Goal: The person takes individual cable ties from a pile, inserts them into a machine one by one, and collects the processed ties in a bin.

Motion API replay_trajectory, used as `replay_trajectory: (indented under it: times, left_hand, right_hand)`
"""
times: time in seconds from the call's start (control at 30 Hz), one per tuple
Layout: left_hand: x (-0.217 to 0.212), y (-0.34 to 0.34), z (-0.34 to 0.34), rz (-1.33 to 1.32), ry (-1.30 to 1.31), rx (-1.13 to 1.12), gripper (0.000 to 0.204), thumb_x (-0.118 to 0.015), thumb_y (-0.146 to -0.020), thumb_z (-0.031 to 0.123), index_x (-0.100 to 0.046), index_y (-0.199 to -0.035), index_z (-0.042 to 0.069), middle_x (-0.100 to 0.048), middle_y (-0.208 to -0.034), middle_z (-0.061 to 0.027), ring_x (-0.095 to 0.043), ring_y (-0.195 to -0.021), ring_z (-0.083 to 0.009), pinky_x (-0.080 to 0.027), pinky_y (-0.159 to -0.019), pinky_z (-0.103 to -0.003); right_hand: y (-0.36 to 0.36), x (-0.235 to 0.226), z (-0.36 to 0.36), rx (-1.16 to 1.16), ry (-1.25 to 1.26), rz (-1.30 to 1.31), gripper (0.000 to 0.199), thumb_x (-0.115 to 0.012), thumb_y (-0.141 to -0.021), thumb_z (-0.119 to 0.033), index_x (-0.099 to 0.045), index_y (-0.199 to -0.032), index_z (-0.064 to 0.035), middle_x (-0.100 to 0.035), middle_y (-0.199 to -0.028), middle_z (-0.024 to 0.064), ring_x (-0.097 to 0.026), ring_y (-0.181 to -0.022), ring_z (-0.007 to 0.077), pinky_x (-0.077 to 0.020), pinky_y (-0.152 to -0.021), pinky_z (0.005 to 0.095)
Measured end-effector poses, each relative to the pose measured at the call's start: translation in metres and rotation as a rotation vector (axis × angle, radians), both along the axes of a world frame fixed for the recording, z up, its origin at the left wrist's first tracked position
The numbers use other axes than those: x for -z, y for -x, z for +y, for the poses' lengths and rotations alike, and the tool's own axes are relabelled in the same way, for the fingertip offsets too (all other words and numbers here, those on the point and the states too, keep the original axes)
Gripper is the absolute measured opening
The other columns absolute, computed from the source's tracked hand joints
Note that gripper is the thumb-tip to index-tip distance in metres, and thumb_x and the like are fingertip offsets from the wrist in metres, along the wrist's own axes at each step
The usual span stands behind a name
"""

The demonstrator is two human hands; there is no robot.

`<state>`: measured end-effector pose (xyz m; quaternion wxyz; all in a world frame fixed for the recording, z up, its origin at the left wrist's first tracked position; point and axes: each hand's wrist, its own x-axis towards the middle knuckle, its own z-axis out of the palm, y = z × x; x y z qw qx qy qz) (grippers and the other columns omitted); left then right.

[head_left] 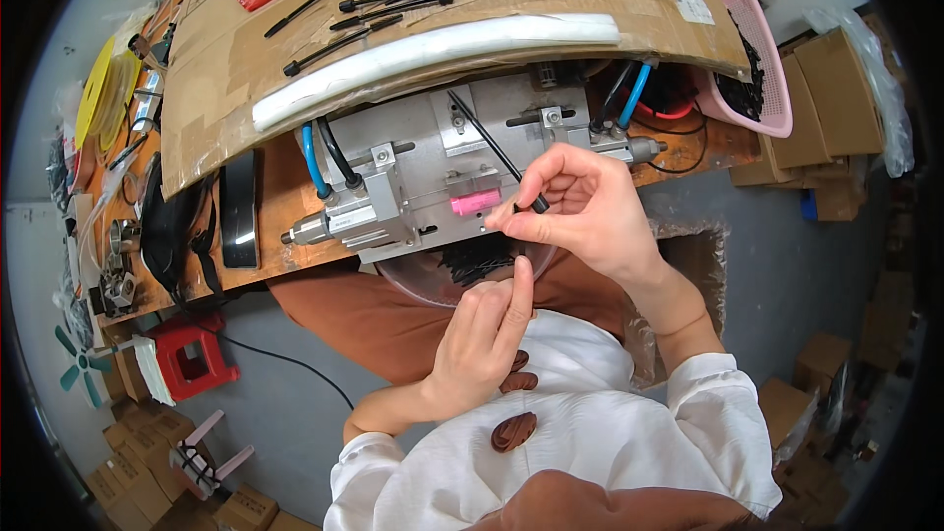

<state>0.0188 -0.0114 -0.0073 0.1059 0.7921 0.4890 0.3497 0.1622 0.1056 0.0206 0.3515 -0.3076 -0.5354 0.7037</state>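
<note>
Left hand (482, 334): fingers curled, index extended, reaching into the clear bowl (413, 285) of black pieces below the right hand; whether it grips one, cannot tell.
Right hand (580, 206): pinching one black tube (492, 143) beside the pink block (475, 202).
Technique: likely best kept straight, end-cap aligned.
Count: two blue hoses (313, 159) above the hands.

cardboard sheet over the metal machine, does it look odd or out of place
Yes: the brown cardboard sheet sags over the grey metal machine, its front edge torn and ragged, with thin black tubes and a white foam strip lying loose on it.
</note>
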Motion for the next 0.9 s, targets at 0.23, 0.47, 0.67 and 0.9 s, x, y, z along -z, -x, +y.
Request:
replay_trajectory:
  times: [0.23, 0.47, 0.67, 0.9]
  left_hand:
    - [0.027, -0.001, 0.015, 0.251, 0.083, -0.277, 0.064, -0.056, -0.072, -0.006, -0.039, -0.134, -0.012, -0.052, -0.099, -0.0142, -0.052, -0.087, -0.0252, -0.046, -0.078, -0.033]
    - [0.038, -0.002, 0.029, 0.401, 0.104, -0.269, 0.070, -0.057, -0.072, -0.004, -0.034, -0.137, -0.013, -0.050, -0.097, -0.0125, -0.050, -0.087, -0.0241, -0.047, -0.079, -0.031]
    - [0.040, 0.000, 0.030, 0.391, 0.116, -0.247, 0.069, -0.057, -0.072, -0.003, -0.034, -0.136, -0.013, -0.049, -0.095, -0.0115, -0.050, -0.086, -0.0232, -0.047, -0.077, -0.031]
    - [-0.007, 0.043, 0.055, 0.232, 0.071, -0.135, 0.065, -0.064, -0.070, -0.003, -0.046, -0.133, -0.001, -0.050, -0.096, -0.0138, -0.050, -0.091, -0.0280, -0.045, -0.084, -0.037]
  right_hand:
    - [-0.014, -0.001, 0.001, 0.314, -0.433, 0.116, 0.026, -0.065, -0.082, 0.008, -0.056, -0.106, 0.0045, -0.063, -0.113, 0.0207, -0.061, -0.109, 0.0264, -0.0550, -0.086, 0.0325]
    - [-0.027, 0.001, -0.005, 0.333, -0.513, 0.249, 0.025, -0.060, -0.085, 0.009, -0.053, -0.109, 0.0052, -0.061, -0.114, 0.0241, -0.058, -0.113, 0.0334, -0.0579, -0.083, 0.0372]
    - [-0.031, 0.008, -0.009, 0.404, -0.691, -0.134, 0.025, -0.068, -0.077, 0.008, -0.060, -0.100, 0.0025, -0.067, -0.101, 0.0168, -0.065, -0.092, 0.0239, -0.0548, -0.071, 0.0311]
    - [-0.009, 0.056, -0.034, 0.315, -1.033, -0.458, 0.054, -0.075, -0.068, 0.004, -0.057, -0.118, 0.0063, -0.064, -0.082, 0.0119, -0.054, -0.058, 0.0197, -0.0456, -0.051, 0.0304]
